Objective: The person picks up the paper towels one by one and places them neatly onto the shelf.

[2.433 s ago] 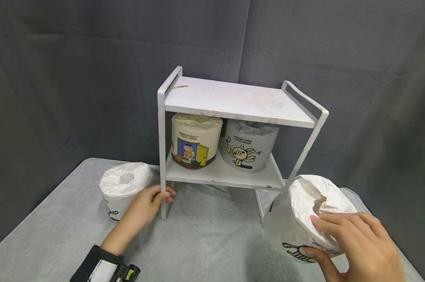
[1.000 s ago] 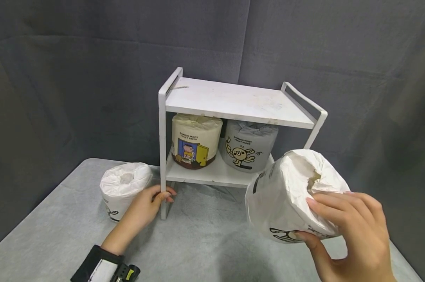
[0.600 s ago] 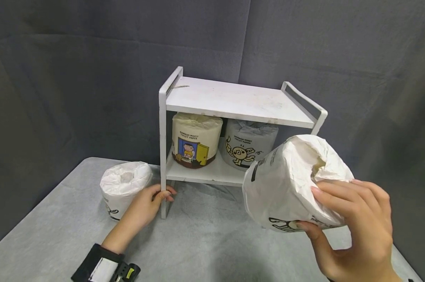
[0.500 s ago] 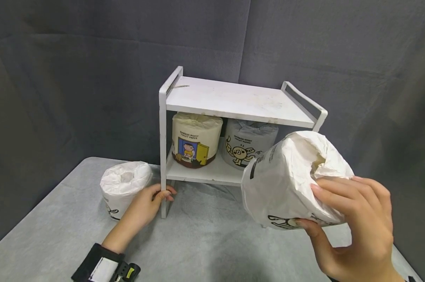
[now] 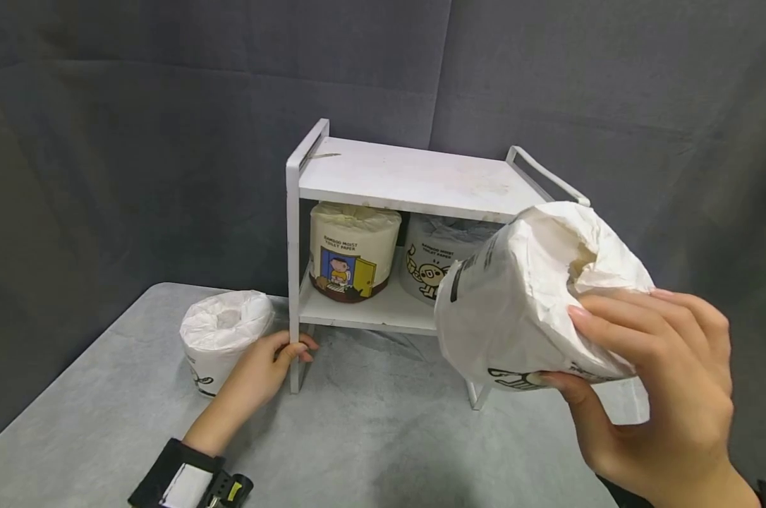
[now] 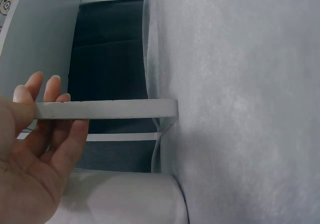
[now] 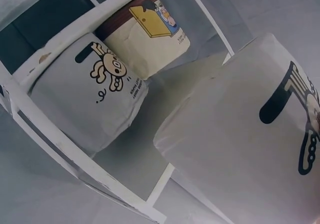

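Watching R hand (image 5: pixel 669 374) w/ fingers (image 5: pixel 624 321) pinching a tilted white TP roll (image 5: pixel 519 307) above the counter (image 5: pixel 351 437), approx 4 o'clock from rack (image 5: pixel 408 173) ctr. L hand (image 5: pixel 259 374) fingers pinching its front leg (image 5: pixel 293 282), 8 o'clock.

Bare hands: my feed shows a left hand (image 5: pixel 262 367) and a right hand (image 5: pixel 671 381), with short nails.
Left-wrist band (image 5: pixel 166 460): broad, black, bearing a white rectangular patch (image 5: pixel 187 485).
Fitting (image 5: pixel 245 488) beside the patch: small, black, with a yellow-green mark (image 5: pixel 235 492).
Right-wrist wear (image 5: pixel 624 494): black; I see only its edges.
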### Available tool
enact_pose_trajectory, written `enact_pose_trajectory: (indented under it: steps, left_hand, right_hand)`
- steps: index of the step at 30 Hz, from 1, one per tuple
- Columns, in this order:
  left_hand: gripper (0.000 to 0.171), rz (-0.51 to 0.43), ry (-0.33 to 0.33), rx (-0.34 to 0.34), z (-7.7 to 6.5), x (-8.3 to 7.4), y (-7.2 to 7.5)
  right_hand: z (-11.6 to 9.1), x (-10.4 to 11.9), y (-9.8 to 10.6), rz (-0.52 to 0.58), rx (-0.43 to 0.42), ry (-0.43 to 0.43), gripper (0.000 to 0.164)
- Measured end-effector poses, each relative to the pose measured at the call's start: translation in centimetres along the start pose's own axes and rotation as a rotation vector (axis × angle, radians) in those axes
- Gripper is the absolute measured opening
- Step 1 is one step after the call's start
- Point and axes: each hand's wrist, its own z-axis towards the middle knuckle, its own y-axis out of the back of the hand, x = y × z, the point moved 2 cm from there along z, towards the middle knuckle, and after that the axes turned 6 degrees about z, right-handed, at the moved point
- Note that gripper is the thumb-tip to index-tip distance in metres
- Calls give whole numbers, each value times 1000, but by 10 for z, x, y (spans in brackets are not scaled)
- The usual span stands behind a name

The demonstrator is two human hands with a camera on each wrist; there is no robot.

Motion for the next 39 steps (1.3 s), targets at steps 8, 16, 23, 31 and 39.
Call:
enact_pose_trajectory:
  steps: [8, 16, 23, 31, 39]
  left_hand:
    - [20, -3, 5, 3, -2, -3, 2]
    - [21, -4, 12, 5, -4, -6, 4]
    - [21, 10, 20, -3, -5, -6, 6]
    - [21, 11, 12, -8, -4, -7, 6]
    - [21, -2, 4, -1, -3, -6, 3]
  right_hand:
    - [31, 17, -10, -10, -35, -6, 49]
    - [45, 13, -13, -27, -86, 4, 50]
    - [57, 10, -21, -24, -89, 8, 49]
    - [66, 2, -27, -74, -103, 32, 49]
    - [81, -2, -33, -92, -61, -5, 49]
